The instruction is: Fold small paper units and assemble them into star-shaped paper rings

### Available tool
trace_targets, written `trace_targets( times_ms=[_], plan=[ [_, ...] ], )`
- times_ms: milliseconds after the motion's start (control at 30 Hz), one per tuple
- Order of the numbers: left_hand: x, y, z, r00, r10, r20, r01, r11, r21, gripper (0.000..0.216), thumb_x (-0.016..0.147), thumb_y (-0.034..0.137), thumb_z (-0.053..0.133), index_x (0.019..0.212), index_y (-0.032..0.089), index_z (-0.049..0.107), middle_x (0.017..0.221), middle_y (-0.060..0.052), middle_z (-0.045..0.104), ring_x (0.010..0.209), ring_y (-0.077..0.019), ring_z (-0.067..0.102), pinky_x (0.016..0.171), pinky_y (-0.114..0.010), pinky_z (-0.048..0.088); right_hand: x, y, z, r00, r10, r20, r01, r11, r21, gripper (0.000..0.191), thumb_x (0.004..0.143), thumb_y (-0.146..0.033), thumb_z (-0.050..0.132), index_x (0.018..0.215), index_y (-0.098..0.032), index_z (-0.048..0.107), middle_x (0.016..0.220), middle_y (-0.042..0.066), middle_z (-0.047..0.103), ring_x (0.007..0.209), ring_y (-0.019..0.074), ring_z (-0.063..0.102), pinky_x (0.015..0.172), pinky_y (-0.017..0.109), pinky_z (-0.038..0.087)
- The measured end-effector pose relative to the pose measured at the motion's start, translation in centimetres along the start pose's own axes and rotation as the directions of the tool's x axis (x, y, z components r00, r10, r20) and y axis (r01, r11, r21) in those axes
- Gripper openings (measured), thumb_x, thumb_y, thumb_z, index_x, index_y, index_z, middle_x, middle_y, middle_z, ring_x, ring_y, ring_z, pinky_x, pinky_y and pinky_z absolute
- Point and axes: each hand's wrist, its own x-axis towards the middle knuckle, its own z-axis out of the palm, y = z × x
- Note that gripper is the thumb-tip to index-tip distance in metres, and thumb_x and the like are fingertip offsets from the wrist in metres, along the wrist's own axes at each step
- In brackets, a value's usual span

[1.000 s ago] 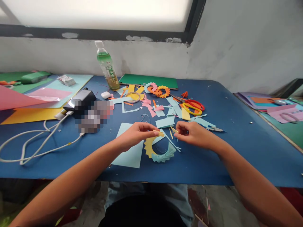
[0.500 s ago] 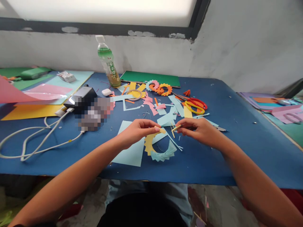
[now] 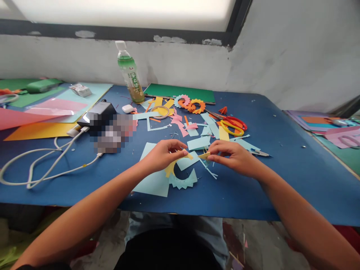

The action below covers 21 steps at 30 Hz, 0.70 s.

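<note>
A curved chain of folded paper (image 3: 184,182), yellow at one end and light blue at the other, hangs from my left hand (image 3: 167,155). That hand pinches its yellow end between thumb and fingers. A small folded yellow paper piece (image 3: 203,155) is pinched in my right hand (image 3: 234,156), a short gap away from the chain's yellow end. Below my left hand lies a light blue paper sheet (image 3: 153,183). Light blue paper scraps (image 3: 199,143) lie just beyond and between my hands.
Red-and-yellow scissors (image 3: 232,125) and a compass-like pointed tool (image 3: 260,153) lie to the right. Finished paper rings (image 3: 196,106), a tape roll (image 3: 163,111) and a drink bottle (image 3: 131,77) stand or lie farther back. A white cable (image 3: 42,182) loops at left.
The paper chain has swung left and turned beneath my left hand. The yellow piece in my right hand has turned and now shows its flat face.
</note>
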Motion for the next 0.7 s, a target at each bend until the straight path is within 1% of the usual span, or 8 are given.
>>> trace_targets(
  times_ms=[100,167,233,333,433,567,633,700],
  plan=[
    [-0.1,0.0,-0.1,0.987,0.125,-0.1,-0.097,0.965,0.243,0.027,0.081,0.039,0.059,0.095,0.017,0.064,0.09,-0.005,0.066,0.083,-0.0173,0.059,0.069,-0.028,0.045,0.1,0.2,0.5,0.987,0.152,0.061,-0.161,0.965,0.207,0.025,0.081,-0.042,0.058,0.084,-0.017,0.058,0.07,0.001,0.058,0.058,0.0106,0.054,0.052,0.023,0.044],
    [-0.3,0.3,-0.2,0.956,0.251,-0.152,-0.17,0.894,0.414,0.022,0.082,0.036,0.058,0.093,0.018,0.064,0.097,-0.006,0.064,0.092,-0.0191,0.056,0.076,-0.029,0.043,0.3,0.4,1.0,0.976,0.194,0.096,-0.216,0.913,0.345,0.029,0.078,-0.042,0.062,0.091,-0.018,0.053,0.066,-0.002,0.057,0.054,0.01,0.054,0.052,0.024,0.047],
    [-0.8,0.8,-0.2,0.937,0.327,-0.121,-0.22,0.824,0.522,0.018,0.084,0.035,0.057,0.086,0.018,0.064,0.094,-0.005,0.064,0.092,-0.0191,0.056,0.077,-0.029,0.042,0.5,0.6,1.4,0.975,0.193,0.114,-0.223,0.878,0.424,0.036,0.077,-0.042,0.065,0.099,-0.019,0.048,0.063,-0.004,0.056,0.053,0.0105,0.055,0.052,0.025,0.048],
    [-1.6,1.7,0.0,0.954,0.287,0.081,-0.273,0.735,0.621,0.027,0.085,0.041,0.055,0.074,0.018,0.063,0.078,-0.003,0.064,0.075,-0.0175,0.058,0.066,-0.028,0.039,0.7,0.9,1.7,0.976,0.192,0.102,-0.217,0.875,0.433,0.036,0.078,-0.042,0.064,0.101,-0.02,0.049,0.06,-0.005,0.055,0.051,0.0105,0.055,0.051,0.024,0.048],
    [-2.5,2.2,0.7,0.947,0.203,0.247,-0.32,0.615,0.721,0.035,0.081,0.051,0.056,0.076,0.017,0.064,0.076,-0.004,0.065,0.074,-0.0204,0.059,0.068,-0.031,0.038,0.9,1.2,1.8,0.973,0.219,0.075,-0.231,0.89,0.393,0.028,0.079,-0.042,0.062,0.092,-0.018,0.055,0.061,-0.004,0.056,0.051,0.0095,0.056,0.052,0.023,0.048],
    [-3.0,2.1,1.6,0.94,0.142,0.311,-0.337,0.541,0.77,0.043,0.072,0.057,0.063,0.087,0.017,0.065,0.084,-0.006,0.066,0.08,-0.0245,0.06,0.072,-0.034,0.039,1.1,1.7,2.1,0.975,0.203,0.086,-0.22,0.904,0.365,0.025,0.079,-0.04,0.061,0.089,-0.017,0.061,0.078,0.001,0.062,0.066,0.0117,0.059,0.061,0.025,0.052],
    [-3.1,1.9,1.9,0.935,0.146,0.324,-0.35,0.531,0.772,0.038,0.073,0.051,0.066,0.089,0.017,0.064,0.085,-0.005,0.065,0.08,-0.0239,0.06,0.071,-0.033,0.039,1.1,1.9,2.3,0.972,0.206,0.11,-0.232,0.905,0.356,0.027,0.078,-0.04,0.062,0.093,-0.017,0.062,0.085,0.003,0.064,0.071,0.013,0.06,0.066,0.028,0.052],
    [-3.2,1.7,2.0,0.932,0.145,0.333,-0.357,0.527,0.771,0.027,0.076,0.042,0.065,0.089,0.018,0.063,0.085,-0.004,0.065,0.081,-0.0237,0.06,0.072,-0.034,0.039,1.2,2.0,2.4,0.962,0.235,0.135,-0.268,0.903,0.335,0.031,0.078,-0.04,0.062,0.098,-0.017,0.062,0.086,0.004,0.065,0.071,0.014,0.061,0.069,0.031,0.052]
  ],
)
